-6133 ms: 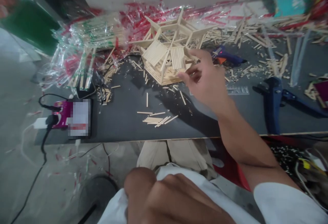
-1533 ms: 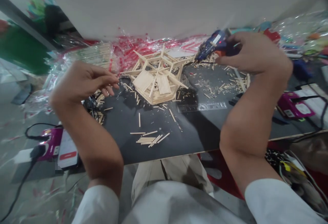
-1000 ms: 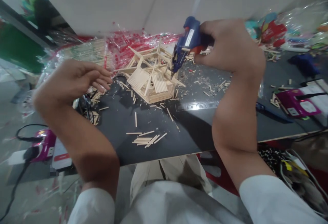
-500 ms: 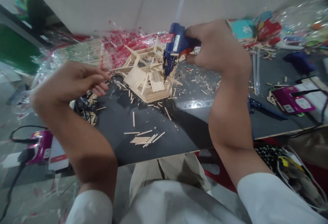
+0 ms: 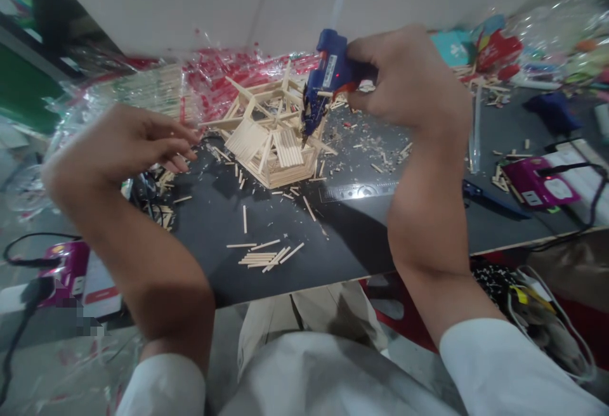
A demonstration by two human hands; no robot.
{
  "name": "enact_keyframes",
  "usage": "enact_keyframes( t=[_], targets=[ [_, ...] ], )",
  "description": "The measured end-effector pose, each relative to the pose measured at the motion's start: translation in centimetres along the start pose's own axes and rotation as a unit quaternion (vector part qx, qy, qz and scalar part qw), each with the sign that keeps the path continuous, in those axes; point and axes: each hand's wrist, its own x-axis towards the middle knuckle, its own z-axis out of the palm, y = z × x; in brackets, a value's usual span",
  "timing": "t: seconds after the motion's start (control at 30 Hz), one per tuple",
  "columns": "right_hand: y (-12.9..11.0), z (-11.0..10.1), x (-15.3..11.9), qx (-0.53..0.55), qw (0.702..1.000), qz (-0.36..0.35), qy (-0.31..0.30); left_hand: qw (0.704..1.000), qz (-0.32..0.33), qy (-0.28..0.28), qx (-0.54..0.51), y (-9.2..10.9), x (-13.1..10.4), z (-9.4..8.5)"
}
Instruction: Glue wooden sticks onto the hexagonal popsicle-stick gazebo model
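My right hand (image 5: 399,80) is closed around the handle of a blue hot glue gun (image 5: 328,77), with a clear glue stick rising from its back end. The gun's nozzle points down at the edge of a small slatted panel (image 5: 287,148) on a wooden stick model (image 5: 292,175); whether it touches I cannot tell. The model has a many-sided base of stacked sticks, with spokes and two slatted panels facing me. To the left of the model, my left hand (image 5: 152,140) hovers with fingers apart, seemingly holding nothing.
Several short sticks (image 5: 259,257) lie on the dark tabletop (image 5: 333,254) near its front edge. A clear ruler (image 5: 359,191) lies right of the model. Plastic-wrapped stick bundles (image 5: 147,96) sit behind my left hand. Purple power adapters (image 5: 542,181) with cables stand at both sides.
My left hand's fingers have spread a little. The glue gun stays at the slatted panel, its nozzle barely shifted. The whole view has moved slightly.
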Motion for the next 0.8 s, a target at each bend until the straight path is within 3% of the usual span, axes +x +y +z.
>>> enact_keyframes(
  t=[0.27,0.43,0.8],
  targets=[
    [-0.1,-0.2,0.1,-0.01,1.0,0.009,-0.016,1.0,0.008,0.022,0.013,-0.2,0.0,0.0],
    [0.2,0.0,0.1,-0.002,1.0,-0.009,-0.009,1.0,0.001,-0.01,-0.025,0.2,0.1,0.2],
    [-0.2,0.0,0.1,-0.006,1.0,0.005,-0.017,0.998,0.016,-0.01,0.065,-0.9,1.1,0.0]
  ],
)
